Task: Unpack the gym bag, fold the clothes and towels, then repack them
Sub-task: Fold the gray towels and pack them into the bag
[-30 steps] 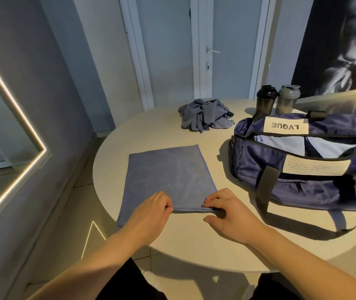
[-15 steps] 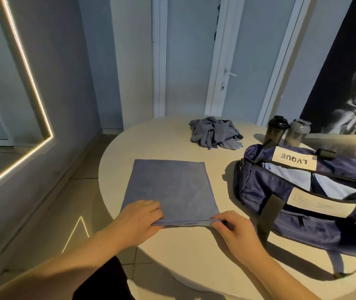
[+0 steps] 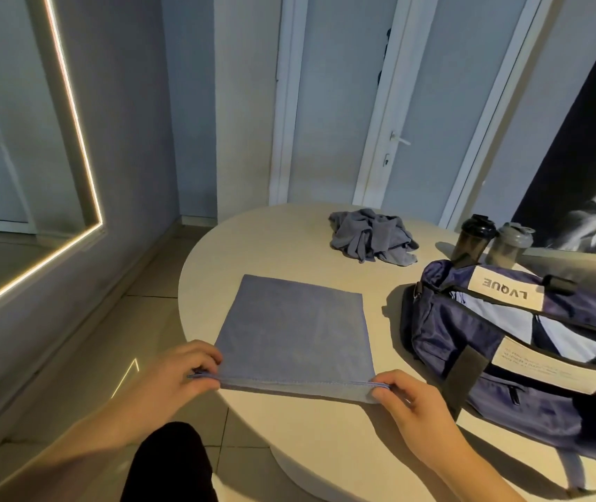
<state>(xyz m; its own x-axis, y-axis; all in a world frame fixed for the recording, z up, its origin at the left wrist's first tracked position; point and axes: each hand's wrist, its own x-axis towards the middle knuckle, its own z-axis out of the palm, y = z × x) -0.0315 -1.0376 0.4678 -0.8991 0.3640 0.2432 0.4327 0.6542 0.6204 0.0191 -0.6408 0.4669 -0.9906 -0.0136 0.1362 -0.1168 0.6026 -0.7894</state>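
A round pale table (image 3: 282, 244) stands in a blue-grey room with a white door behind it and a lit mirror frame on the left wall. A folded blue towel (image 3: 296, 331) lies flat near the table's near-left edge. The left hand (image 3: 177, 378) pinches the towel's near-left corner, its grip closed on the doubled hem, and the right hand (image 3: 408, 400) pinches the near-right corner the same way, so the near edge is raised slightly off the table between them. A crumpled grey garment (image 3: 370, 235) sits toward the table's far edge. The navy gym bag (image 3: 499, 356), unzipped and labelled LVQUE, rests along the right side, with two shaker bottles (image 3: 490, 240) just behind it.
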